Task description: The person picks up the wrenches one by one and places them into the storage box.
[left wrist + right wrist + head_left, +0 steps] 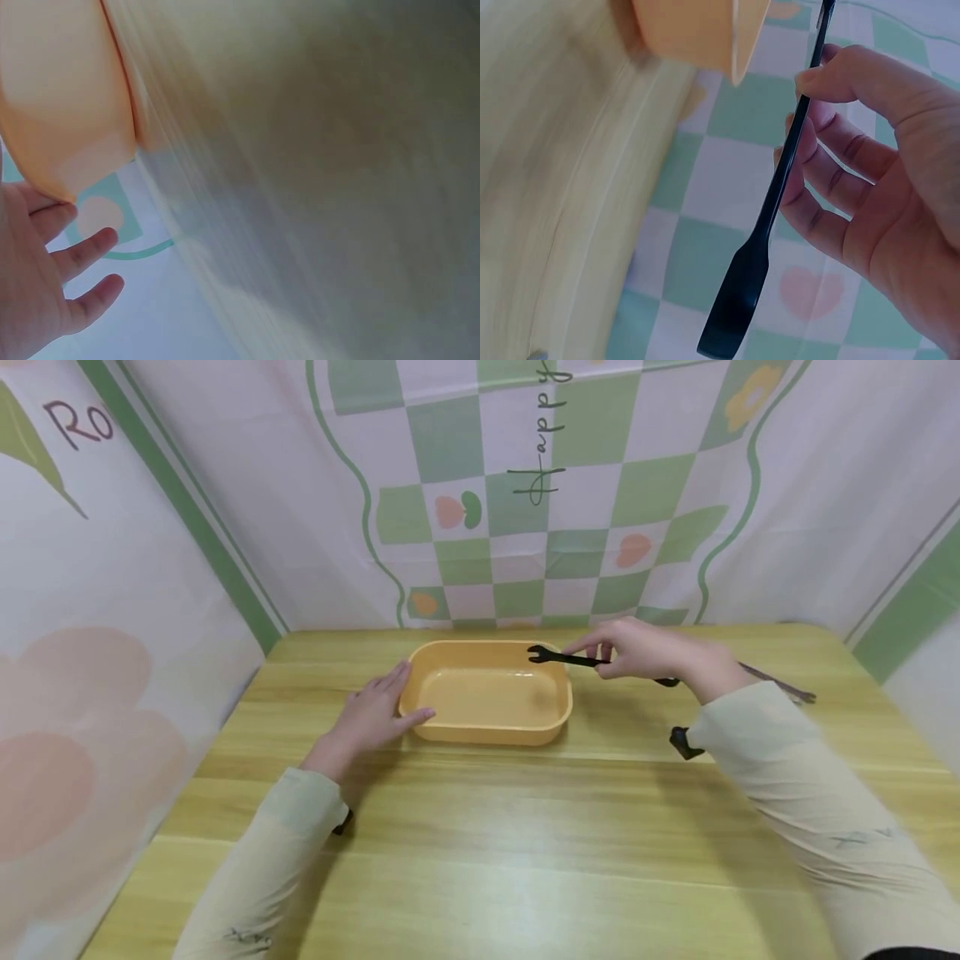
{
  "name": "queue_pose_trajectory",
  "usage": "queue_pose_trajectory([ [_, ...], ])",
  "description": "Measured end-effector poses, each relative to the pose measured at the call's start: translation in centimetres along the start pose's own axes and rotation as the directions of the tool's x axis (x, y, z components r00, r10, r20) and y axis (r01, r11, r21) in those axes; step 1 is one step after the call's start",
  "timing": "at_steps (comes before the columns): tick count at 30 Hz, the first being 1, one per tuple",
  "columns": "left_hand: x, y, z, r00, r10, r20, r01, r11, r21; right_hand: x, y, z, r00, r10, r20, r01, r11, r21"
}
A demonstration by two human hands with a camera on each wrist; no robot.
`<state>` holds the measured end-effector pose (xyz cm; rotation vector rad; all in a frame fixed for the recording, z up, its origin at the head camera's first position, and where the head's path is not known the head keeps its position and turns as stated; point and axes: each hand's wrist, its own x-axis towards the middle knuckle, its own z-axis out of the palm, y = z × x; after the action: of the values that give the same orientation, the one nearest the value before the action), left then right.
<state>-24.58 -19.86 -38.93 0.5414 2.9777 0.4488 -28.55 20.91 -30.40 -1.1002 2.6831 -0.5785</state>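
Fingers of the right hand (647, 648) pinch the wrench (576, 658) in my head view, its forked end seen over the right part of the tray (487, 736); the left hand (371, 714) touches its left end. My left wrist view shows that hand's fingers apart; my right, the wrench clamped near the tray.

Glossy plastic-looking basin (487, 736), smooth wrench (739, 289) with slight sheen, glossy wood-grain tabletop (480, 852), creased matt cloth sleeves (780, 768), cloth backdrop (585, 435)

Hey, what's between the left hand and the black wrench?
In the head view, the yellow tray lies between them: the left hand touches its left end, the black wrench overlaps its right end.
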Motion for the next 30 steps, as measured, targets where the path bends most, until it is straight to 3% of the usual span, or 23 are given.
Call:
queue_pose_trajectory([
  [21, 0.0, 0.0, 0.6, 1.0, -0.014, -0.015, 0.015, 1.0, 0.011, 4.3, -2.0, 2.1, 0.997, -0.037, 0.068, 0.034, 0.999, 0.037],
  [30, 0.0, 0.2, 0.4, 1.0, -0.021, -0.006, 0.021, 0.999, -0.049, 6.1, -3.4, 2.9, 0.994, -0.065, 0.089, 0.058, 0.995, 0.079],
])
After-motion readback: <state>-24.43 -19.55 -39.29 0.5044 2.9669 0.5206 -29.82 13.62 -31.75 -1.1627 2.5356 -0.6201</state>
